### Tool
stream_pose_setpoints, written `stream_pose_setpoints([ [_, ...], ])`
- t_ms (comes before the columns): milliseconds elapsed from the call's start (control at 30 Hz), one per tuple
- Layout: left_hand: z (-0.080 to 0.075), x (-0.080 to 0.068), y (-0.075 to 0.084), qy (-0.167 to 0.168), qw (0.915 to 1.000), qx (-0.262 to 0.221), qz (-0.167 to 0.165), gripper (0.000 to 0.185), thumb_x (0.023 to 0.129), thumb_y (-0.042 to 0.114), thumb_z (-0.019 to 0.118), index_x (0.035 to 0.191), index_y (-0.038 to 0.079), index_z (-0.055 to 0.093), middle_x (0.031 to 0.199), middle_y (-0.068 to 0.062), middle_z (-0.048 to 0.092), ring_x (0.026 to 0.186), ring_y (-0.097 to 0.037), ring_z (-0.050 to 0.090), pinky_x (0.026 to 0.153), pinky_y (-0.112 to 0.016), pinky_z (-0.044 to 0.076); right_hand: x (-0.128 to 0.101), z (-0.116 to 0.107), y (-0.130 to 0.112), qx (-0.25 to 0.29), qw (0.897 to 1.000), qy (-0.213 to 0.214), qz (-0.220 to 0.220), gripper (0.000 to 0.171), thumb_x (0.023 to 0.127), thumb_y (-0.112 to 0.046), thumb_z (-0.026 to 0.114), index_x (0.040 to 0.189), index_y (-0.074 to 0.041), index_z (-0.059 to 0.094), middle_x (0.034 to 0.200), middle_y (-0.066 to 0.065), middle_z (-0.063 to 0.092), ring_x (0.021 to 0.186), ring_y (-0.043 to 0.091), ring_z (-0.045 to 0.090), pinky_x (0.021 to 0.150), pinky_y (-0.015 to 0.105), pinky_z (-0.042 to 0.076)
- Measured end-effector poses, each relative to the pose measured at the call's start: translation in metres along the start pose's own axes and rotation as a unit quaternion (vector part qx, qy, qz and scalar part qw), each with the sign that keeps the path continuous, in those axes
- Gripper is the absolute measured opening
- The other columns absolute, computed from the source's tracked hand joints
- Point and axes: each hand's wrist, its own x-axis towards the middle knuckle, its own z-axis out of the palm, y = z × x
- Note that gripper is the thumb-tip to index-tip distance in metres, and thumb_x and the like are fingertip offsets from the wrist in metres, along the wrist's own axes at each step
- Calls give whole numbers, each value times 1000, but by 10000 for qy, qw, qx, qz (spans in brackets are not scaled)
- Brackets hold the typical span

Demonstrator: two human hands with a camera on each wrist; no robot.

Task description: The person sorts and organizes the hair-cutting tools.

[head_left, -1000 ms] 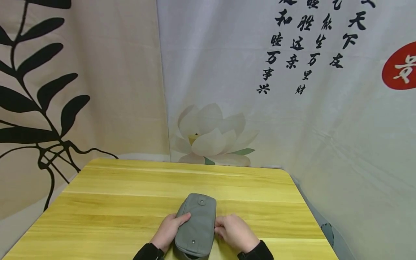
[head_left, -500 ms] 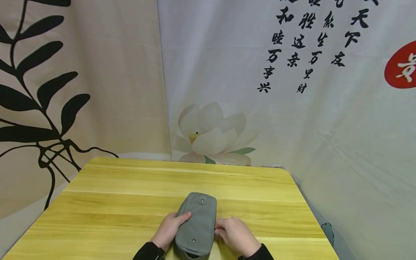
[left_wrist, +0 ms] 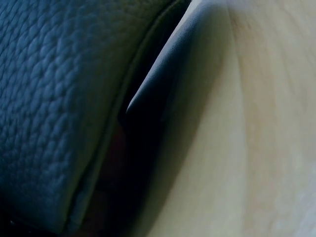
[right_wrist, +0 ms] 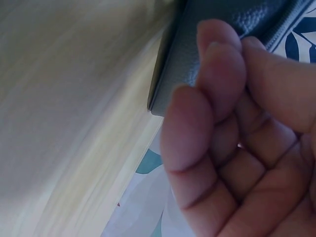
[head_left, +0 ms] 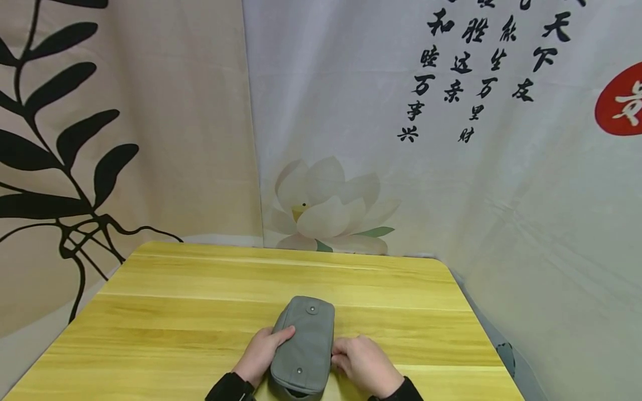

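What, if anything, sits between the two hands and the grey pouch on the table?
Nothing visible does. The left hand grips the left side of the grey pouch, thumb across its top, and the right hand touches its right edge with curled fingers. The wooden table around them shows nothing else.

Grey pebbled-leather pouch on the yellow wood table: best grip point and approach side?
Grip the grey pebbled-leather pouch across its two long sides, mid-length, one hand from each side. It lies flat and narrow, long axis pointing away; the left hand and right hand already flank it there.
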Motion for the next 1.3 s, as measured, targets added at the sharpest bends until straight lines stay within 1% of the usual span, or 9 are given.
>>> stream_pose_setpoints([
  [233, 0, -1, 0, -9, 10000, -11, -25, 66, 106, 51, 61, 137, -8, 62, 117, -7, 79, 114, -17, 71, 101, -34, 56, -1, 0, -1, -204, 9997, 61, -100, 24, 99, -15, 75, 77, -20, 68, 64, -20, 54, 58, -7, 44, 58, 15, 41],
  [467, 0, -1, 1, -16, 10000, 12, -15, 67, 106, 51, 62, 138, -8, 61, 118, -8, 79, 115, -17, 71, 109, -44, 54, -2, 0, -2, -259, 9996, 84, -90, 24, 98, -15, 76, 77, -21, 68, 65, -21, 50, 59, -6, 43, 59, 15, 40],
  [667, 0, -1, 0, 4, 10000, 6, -6, 65, 106, 50, 61, 136, -8, 62, 116, -8, 79, 112, -15, 72, 98, -31, 56, -3, -1, -3, -236, 9997, 40, -51, 24, 99, -16, 76, 77, -22, 68, 65, -21, 50, 59, -6, 43, 59, 15, 41],
  [733, 0, 0, 0, 7, 10000, -3, -10, 65, 106, 50, 61, 136, -8, 63, 116, -8, 79, 112, -15, 72, 98, -30, 56, -3, -1, -4, -229, 9997, 21, -28, 23, 98, -16, 76, 78, -21, 69, 65, -21, 50, 59, -6, 43, 58, 15, 41],
  [833, 0, 0, 0, 42, 10000, 8, -43, 65, 107, 50, 61, 137, -8, 62, 117, -8, 79, 113, -15, 71, 101, -33, 55, -3, -2, -5, -278, 9996, -7, 0, 21, 98, -16, 77, 79, -22, 70, 65, -21, 50, 59, -5, 43, 58, 16, 40],
  [1000, -1, 0, 0, 35, 10000, 31, -52, 65, 107, 50, 60, 137, -8, 62, 118, -9, 79, 115, -17, 71, 109, -44, 53, -4, -2, -7, -320, 9995, -49, 41, 19, 97, -17, 78, 80, -22, 71, 66, -20, 51, 59, -5, 43, 58, 16, 40],
  [1133, 0, -1, 1, 76, 9999, 54, -61, 67, 107, 51, 61, 138, -8, 61, 120, -9, 79, 117, -19, 71, 113, -50, 50, -5, -2, -7, -399, 9992, 30, -55, 20, 97, -18, 78, 79, -23, 70, 66, -21, 51, 60, -5, 43, 58, 16, 40],
  [1200, 0, -1, 1, 95, 9999, 54, -71, 67, 106, 51, 61, 138, -8, 61, 119, -9, 79, 116, -18, 71, 111, -48, 52, -5, -2, -6, -422, 9990, 66, -99, 21, 96, -18, 79, 79, -23, 69, 67, -21, 51, 60, -5, 43, 58, 16, 40],
  [1300, 0, -1, 0, 81, 9999, 22, -68, 66, 106, 51, 61, 137, -8, 62, 117, -8, 79, 113, -17, 72, 104, -37, 56, -5, -3, -7, -398, 9991, 62, -106, 21, 96, -18, 79, 79, -23, 69, 66, -21, 50, 60, -5, 43, 58, 16, 40],
])
